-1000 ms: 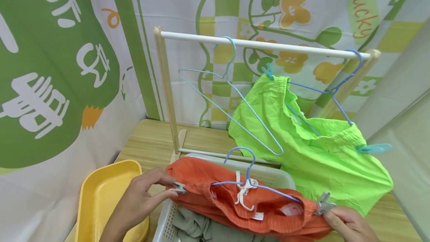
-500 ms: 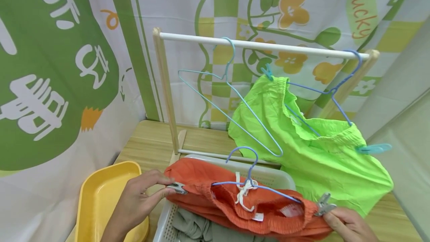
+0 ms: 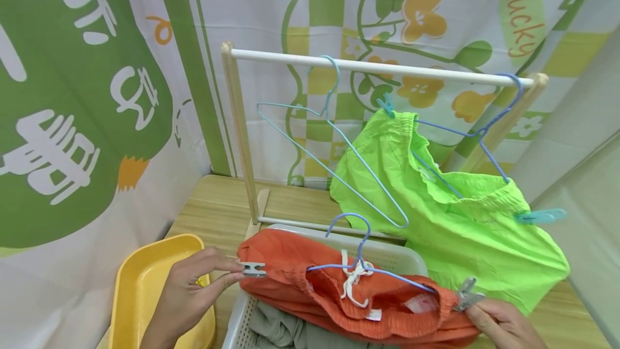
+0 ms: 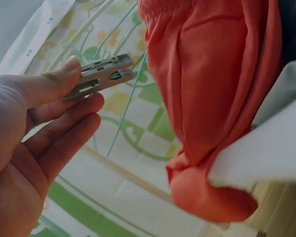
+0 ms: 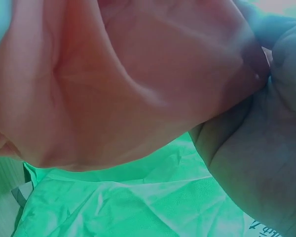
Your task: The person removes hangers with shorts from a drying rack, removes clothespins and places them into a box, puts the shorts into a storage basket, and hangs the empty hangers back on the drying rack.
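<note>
Orange-red shorts [image 3: 339, 314] with a white drawstring lie over the basket, a periwinkle wire hanger [image 3: 360, 252] inside their waistband. My left hand [image 3: 191, 284] pinches a grey clothespin [image 3: 253, 270] between thumb and fingers beside the waistband's left end. In the left wrist view, that clothespin [image 4: 101, 76] stands apart from the fabric, nothing between its tips. At the other end, a second grey clothespin [image 3: 467, 296] is clipped on the waistband. Just below it, my right hand [image 3: 504, 322] grips the edge of the shorts; its fingertips are partly hidden by cloth.
Behind stands a rack [image 3: 387, 66] bearing a bare teal hanger [image 3: 334, 123] and lime-green shorts [image 3: 445, 220] on a blue hanger. Under the orange shorts is a white basket [image 3: 402, 255] with grey-green clothing [image 3: 286, 327]. A yellow tray [image 3: 145, 284] sits at left.
My left hand has drawn slightly left with its clothespin, which has come off the waistband's left end. The right hand and the shorts have hardly moved.
</note>
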A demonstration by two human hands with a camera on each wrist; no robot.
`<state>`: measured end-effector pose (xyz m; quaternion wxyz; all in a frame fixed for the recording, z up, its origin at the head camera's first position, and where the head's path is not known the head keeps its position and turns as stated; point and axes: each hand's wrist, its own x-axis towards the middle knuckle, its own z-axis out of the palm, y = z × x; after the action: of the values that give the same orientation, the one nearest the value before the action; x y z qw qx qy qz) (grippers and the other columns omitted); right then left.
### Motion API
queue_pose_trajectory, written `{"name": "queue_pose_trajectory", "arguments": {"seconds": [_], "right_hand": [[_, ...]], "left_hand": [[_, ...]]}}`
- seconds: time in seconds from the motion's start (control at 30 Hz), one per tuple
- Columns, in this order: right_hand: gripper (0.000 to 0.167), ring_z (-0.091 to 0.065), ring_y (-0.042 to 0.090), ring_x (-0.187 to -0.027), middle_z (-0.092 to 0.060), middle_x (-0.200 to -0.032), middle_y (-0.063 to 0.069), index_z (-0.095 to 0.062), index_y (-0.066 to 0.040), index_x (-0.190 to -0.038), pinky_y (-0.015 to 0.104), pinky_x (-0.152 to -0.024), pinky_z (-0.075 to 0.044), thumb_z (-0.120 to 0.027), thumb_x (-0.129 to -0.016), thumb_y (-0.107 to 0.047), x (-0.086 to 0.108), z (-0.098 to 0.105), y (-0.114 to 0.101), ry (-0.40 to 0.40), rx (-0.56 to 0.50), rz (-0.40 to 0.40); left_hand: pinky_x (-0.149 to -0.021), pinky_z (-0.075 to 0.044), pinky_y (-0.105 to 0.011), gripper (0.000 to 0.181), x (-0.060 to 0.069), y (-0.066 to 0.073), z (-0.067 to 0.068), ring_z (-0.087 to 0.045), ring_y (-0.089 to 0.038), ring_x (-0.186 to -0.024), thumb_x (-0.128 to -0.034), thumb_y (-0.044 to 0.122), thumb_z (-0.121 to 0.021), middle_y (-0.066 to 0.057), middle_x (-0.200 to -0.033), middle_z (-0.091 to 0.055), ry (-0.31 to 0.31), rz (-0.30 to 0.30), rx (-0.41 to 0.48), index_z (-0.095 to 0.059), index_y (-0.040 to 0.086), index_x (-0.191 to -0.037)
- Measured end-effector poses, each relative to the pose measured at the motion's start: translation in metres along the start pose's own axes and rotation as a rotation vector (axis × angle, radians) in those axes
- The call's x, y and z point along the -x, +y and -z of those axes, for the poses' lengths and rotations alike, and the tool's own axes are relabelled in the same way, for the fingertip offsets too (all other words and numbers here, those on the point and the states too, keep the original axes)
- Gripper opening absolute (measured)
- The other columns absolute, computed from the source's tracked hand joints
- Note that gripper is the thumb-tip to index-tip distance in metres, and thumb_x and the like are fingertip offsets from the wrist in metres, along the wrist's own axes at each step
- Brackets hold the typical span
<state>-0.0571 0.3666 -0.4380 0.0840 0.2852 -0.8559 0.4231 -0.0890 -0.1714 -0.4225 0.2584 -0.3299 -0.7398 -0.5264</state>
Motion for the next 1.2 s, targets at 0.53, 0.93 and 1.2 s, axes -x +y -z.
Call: {"name": "queue_pose_trajectory", "arguments": {"seconds": [0.53, 0.93, 1.2], "right_hand": [[0.059, -0.065, 0.005, -0.084, -0.072, -0.093, -0.005, -0.073, -0.019, -0.106, 0.015, -0.071, -0.046, -0.047, -0.086, 0.030, -0.009, 0.000, 0.001, -0.026, -0.096, 0.109], [0.057, -0.065, 0.006, -0.082, -0.072, -0.091, -0.005, -0.072, -0.020, -0.103, 0.018, -0.068, -0.046, -0.045, -0.090, 0.028, -0.007, 0.001, 0.001, -0.054, -0.106, 0.049], [0.057, -0.066, 0.007, -0.085, -0.073, -0.094, -0.003, -0.073, -0.017, -0.106, 0.018, -0.071, -0.048, -0.044, -0.089, 0.030, -0.009, 0.000, 0.001, -0.057, -0.138, 0.065]], "left_hand": [[-0.080, -0.051, -0.017, 0.033, 0.015, 0.004, 0.028, -0.062, -0.008, -0.089, -0.0847, 0.011, -0.087, 0.018, -0.103, -0.063, -0.103, 0.379, -0.464, -0.072, 0.027, -0.109], [-0.079, -0.054, -0.040, 0.027, 0.048, -0.023, 0.062, -0.063, -0.018, -0.089, -0.0866, 0.022, -0.085, 0.007, -0.100, -0.067, -0.480, 0.831, -0.587, -0.072, 0.012, -0.107], [-0.079, -0.055, -0.045, 0.034, 0.057, -0.031, 0.061, -0.065, -0.019, -0.089, -0.0871, 0.034, -0.084, 0.003, -0.100, -0.070, -0.525, 0.936, -0.558, -0.072, 0.009, -0.108]]}}
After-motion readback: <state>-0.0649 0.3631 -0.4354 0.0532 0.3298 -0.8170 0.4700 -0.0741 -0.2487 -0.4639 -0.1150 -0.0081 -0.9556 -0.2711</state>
